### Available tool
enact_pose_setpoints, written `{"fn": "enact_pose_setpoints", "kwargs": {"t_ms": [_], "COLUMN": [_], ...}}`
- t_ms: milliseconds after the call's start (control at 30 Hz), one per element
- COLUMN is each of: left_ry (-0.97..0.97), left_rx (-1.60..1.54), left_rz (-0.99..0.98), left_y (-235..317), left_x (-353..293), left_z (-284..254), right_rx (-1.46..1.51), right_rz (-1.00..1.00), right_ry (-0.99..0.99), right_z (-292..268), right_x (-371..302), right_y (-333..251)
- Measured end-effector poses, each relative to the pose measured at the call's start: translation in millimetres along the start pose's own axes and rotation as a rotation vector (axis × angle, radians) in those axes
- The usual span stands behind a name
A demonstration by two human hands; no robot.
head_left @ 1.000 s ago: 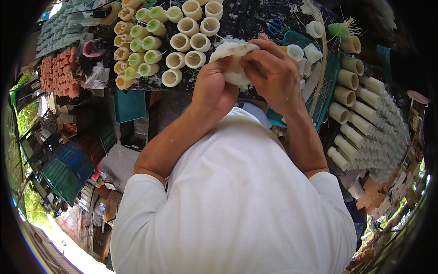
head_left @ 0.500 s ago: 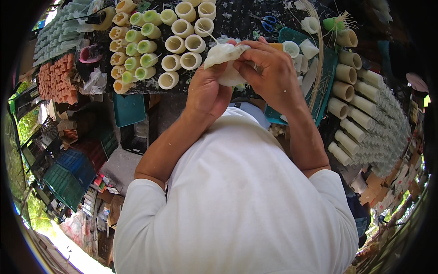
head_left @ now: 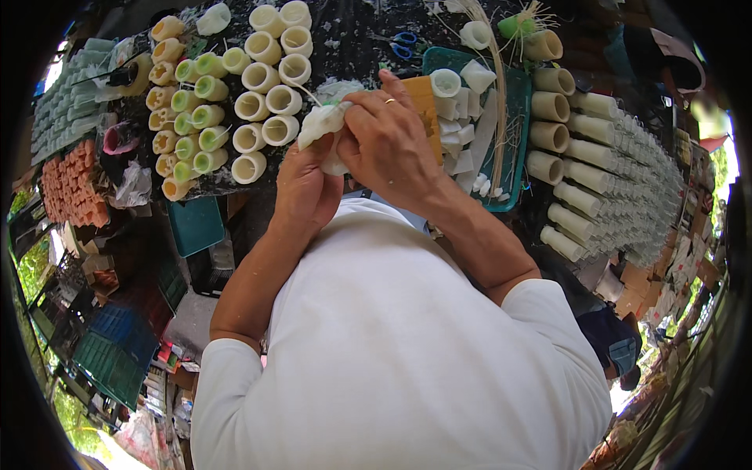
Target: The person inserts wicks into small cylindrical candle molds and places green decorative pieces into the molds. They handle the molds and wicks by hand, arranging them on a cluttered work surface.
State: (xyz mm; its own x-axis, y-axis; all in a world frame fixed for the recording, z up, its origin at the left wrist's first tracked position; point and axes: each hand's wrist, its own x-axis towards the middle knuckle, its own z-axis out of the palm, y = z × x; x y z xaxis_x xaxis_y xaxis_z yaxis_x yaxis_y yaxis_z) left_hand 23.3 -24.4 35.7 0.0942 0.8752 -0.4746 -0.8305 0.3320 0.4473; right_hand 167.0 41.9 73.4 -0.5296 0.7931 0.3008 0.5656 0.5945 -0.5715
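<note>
I see both hands at chest height above dark counter (head_left: pixel 352 47). Left hand (head_left: pixel 307 192) and right hand (head_left: pixel 389 141) have fingers closed around soft white wrapped lump (head_left: pixel 319 124). Step, I judge: pressing, shaping wrap. Next needs firm, even pinch, with care against tearing.

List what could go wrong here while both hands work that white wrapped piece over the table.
1. The white wrapped piece, pinched between the left hand and right hand, hangs over the cream and green tubes; a slip might drop it among them and topple some.
2. A thin strand trails from the piece toward the tubes and may snag.
3. The blue scissors lie close beyond the hands.
</note>
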Motion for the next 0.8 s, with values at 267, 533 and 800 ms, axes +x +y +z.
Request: {"fn": "enact_pose_setpoints", "kwargs": {"t_ms": [267,533,800], "left_ry": [-0.061,-0.495,-0.491], "left_rx": [0.131,1.679,1.683], "left_rz": [0.084,0.255,0.160], "left_y": [-1,19,11], "left_x": [18,13,17], "left_z": [-15,-12,-22], "right_rx": [0.273,0.980,1.113], "right_rz": [0.038,0.904,1.118], "right_ry": [0.176,-0.149,-0.043], "right_z": [25,44,80], "right_x": [-39,-67,-75], "right_y": [11,45,69]}}
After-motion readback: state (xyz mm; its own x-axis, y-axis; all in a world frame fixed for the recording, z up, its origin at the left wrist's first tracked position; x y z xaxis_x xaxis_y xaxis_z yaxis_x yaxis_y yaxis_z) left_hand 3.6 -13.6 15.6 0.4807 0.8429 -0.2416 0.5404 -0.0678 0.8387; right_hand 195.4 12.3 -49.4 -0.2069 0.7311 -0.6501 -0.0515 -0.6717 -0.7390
